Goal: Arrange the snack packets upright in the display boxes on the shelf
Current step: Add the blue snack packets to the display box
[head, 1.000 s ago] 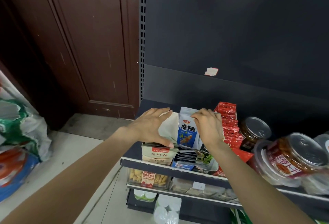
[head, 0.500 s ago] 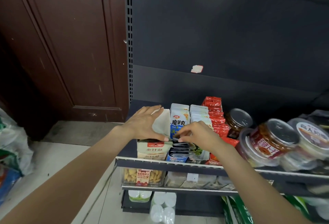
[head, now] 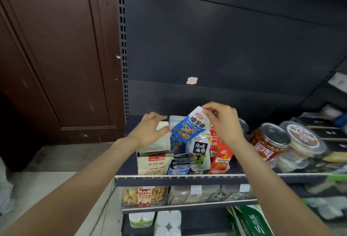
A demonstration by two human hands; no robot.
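Head view: the right hand [head: 223, 121] pinches the top edge of a blue snack packet [head: 189, 126], held tilted above the blue display box [head: 179, 170] at the shelf [head: 187, 177] front. At nine o'clock of the packet, the left hand [head: 150, 130] rests on the white packets [head: 161, 140], fingers relaxed and straight. At three o'clock stand red packets [head: 220, 153] and lidded jars [head: 270, 142].

- Blue-and-white foil snack packet [head: 189, 127]: black lettering, orange picture.
- Beige cardboard display box [head: 152, 163]: red logo.
- Red plastic packets [head: 220, 153]: yellow print.
- Dark grey metal shelf [head: 187, 178].
- Brown wooden door [head: 56, 57].
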